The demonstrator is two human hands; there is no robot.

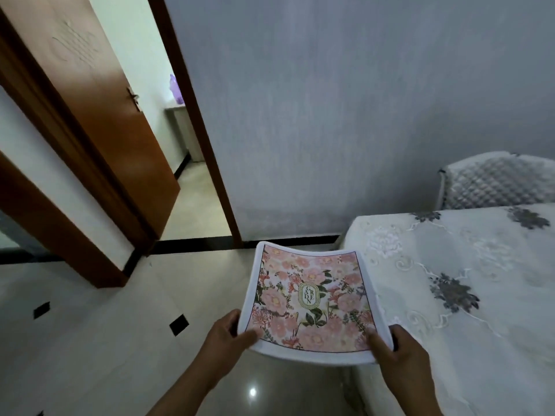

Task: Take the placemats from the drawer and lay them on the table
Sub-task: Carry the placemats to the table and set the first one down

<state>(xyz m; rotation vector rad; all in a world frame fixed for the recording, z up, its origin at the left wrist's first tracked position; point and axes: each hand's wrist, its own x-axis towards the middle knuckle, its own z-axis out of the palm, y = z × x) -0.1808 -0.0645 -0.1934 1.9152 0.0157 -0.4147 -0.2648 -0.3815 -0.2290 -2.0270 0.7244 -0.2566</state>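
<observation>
Placemats (312, 298) between left hand (228, 331), right hand (399, 352)

So the placemat (312, 298) is a pink floral one with a white border and a little oval "GARDEN" label in the middle, print side up. It's up in the air, not lying on anything, pinched at its two near corners by the left hand (228, 334) and right hand (399, 352), thumbs on top, and it sags a bit in the middle. Its right side sits right at the left edge of the bench (468, 265), which has a white embroidered cloth with grey flowers on it.
</observation>
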